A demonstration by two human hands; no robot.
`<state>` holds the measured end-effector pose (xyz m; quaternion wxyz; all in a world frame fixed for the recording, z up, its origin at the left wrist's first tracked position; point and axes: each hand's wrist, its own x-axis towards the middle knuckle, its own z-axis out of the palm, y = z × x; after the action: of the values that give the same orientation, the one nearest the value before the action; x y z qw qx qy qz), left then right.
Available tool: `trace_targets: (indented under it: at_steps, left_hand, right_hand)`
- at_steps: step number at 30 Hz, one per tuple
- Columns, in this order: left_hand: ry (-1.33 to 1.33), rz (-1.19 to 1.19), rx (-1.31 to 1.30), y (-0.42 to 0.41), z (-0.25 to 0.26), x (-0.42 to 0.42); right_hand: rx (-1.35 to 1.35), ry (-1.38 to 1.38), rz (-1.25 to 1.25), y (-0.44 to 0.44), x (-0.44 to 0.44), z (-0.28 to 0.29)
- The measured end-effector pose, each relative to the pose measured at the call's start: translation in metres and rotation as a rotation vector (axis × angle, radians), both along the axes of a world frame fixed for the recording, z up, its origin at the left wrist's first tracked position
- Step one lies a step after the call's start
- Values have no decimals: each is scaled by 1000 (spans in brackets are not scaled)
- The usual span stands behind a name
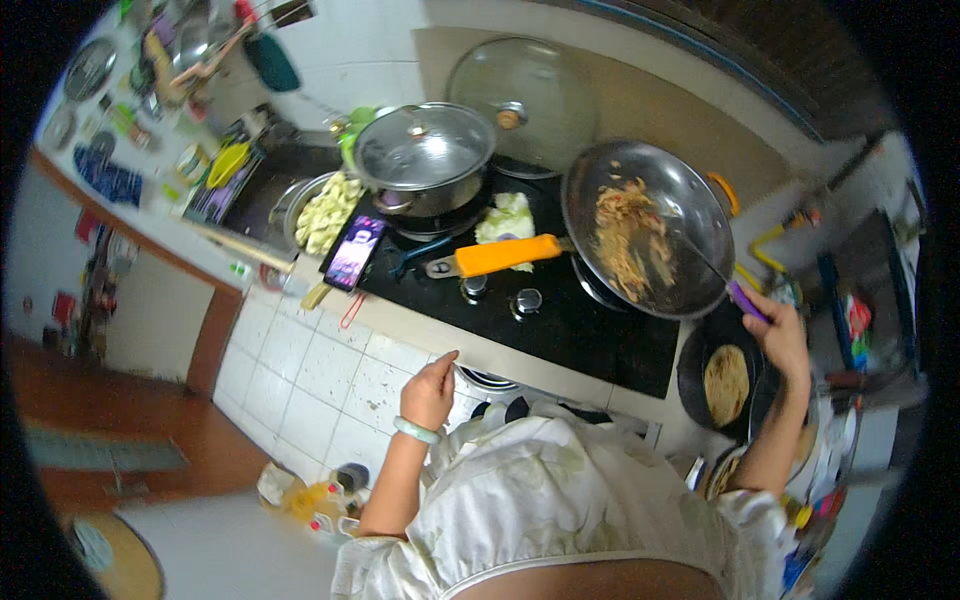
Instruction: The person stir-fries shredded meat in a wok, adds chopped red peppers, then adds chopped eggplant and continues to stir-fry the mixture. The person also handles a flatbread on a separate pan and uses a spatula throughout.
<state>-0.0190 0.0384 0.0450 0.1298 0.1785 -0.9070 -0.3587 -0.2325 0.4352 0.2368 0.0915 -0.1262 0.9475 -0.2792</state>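
Observation:
With my right hand (778, 330) I grip the purple handle of a spatula (742, 300), whose far end reaches into a metal wok (694, 202). Cooked, shredded-looking food (630, 232) lies in the wok, which has an orange long handle (506, 256) pointing left. My left hand (429, 391), with a pale green bangle at the wrist, is in front of the counter edge, its index finger extended and holding nothing visible. Under the right wrist, a dark pan (694, 375) holds a browned flatbread (726, 384).
A lidded steel pot (427, 172) stands on the black gas hob (600, 349). Left of it are a pot of cut pale vegetables (328, 214) and a phone (355, 252). A large glass lid (525, 82) leans on the wall. Oil bottles (319, 506) stand on the floor.

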Motion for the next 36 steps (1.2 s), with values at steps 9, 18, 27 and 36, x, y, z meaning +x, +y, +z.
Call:
trace_targets:
  at_steps: [9, 18, 27, 36]
  left_hand:
    - [16, 523, 458, -110, -8, 30]
    - [117, 687, 1229, -326, -88, -35]
    - [-81, 673, 1463, -424, -146, -131]
    - [-242, 591, 1180, -462, -126, -129]
  right_hand:
    - [-70, -114, -112, -22, 17, -46]
    - [-345, 18, -497, -72, 74, -43]
    - [-316, -4, -714, -154, 100, -47]
    - [-136, -61, -749, -174, 131, 28]
